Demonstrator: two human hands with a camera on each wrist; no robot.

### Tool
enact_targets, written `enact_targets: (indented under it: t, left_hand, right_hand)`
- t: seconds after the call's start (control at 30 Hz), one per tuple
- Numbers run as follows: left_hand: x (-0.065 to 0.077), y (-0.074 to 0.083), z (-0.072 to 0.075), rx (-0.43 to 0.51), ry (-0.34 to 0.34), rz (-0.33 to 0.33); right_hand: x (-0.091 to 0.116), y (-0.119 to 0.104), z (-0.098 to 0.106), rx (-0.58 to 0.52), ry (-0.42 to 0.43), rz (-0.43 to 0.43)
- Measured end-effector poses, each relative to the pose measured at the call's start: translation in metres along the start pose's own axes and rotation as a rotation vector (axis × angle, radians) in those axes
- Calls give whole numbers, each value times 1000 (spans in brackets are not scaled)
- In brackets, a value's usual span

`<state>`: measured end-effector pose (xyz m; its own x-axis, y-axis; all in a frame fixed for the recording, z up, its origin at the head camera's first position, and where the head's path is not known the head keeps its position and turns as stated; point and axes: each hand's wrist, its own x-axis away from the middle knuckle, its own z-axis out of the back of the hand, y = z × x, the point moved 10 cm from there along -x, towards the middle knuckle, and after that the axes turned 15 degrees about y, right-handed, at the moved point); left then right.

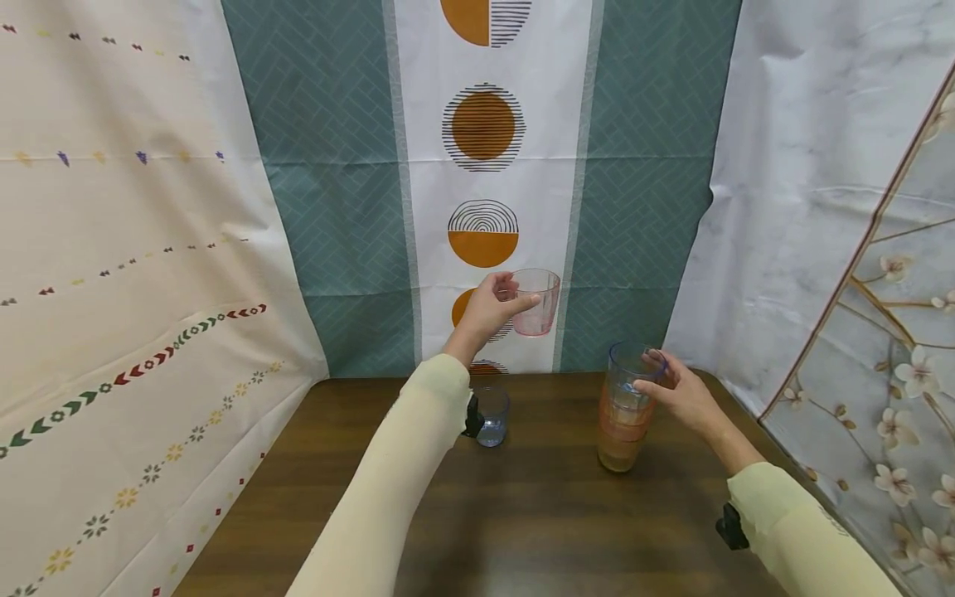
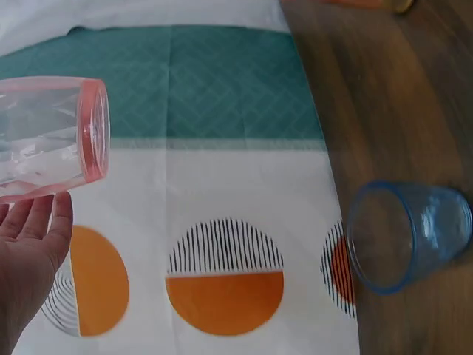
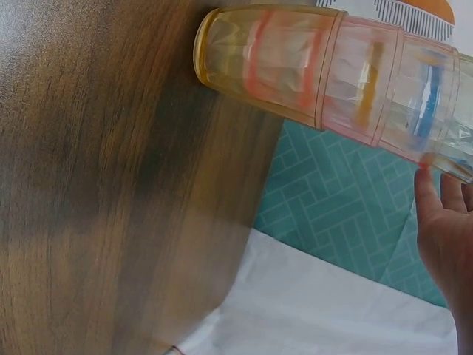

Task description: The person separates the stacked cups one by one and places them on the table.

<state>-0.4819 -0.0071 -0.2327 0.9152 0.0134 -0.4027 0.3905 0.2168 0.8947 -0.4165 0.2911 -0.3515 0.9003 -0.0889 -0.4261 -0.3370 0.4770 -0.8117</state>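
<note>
My left hand (image 1: 487, 315) holds a clear pink-tinted cup (image 1: 540, 308) in the air, well above the table. In the left wrist view the fingers (image 2: 60, 222) lie along the side of the pink cup (image 2: 44, 137). On the right stands a tall stack of nested clear cups (image 1: 618, 444), yellowish at the bottom, pinkish higher up. My right hand (image 1: 682, 398) grips the blue-rimmed cup (image 1: 625, 365) at the top, thumb in front and fingers behind. The right wrist view shows the stack (image 3: 288, 70) with the hand (image 3: 451, 240) at its upper end.
A single blue cup (image 1: 491, 423) stands upright on the brown wooden table (image 1: 552, 514), partly behind the left forearm. Patterned cloths (image 1: 642, 191) hang behind the table's back edge and along both sides.
</note>
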Motion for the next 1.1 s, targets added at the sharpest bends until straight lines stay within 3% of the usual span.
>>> enact_targets:
  t: [0.57,1.1]
  left_hand:
    - [-2,-48,71,-16,121,77]
    - [13,-93,124,-87,170,118]
  right_hand:
    - [1,-2,-1,-4,-1,0]
    - [1,-1,-1,-7,4,-2]
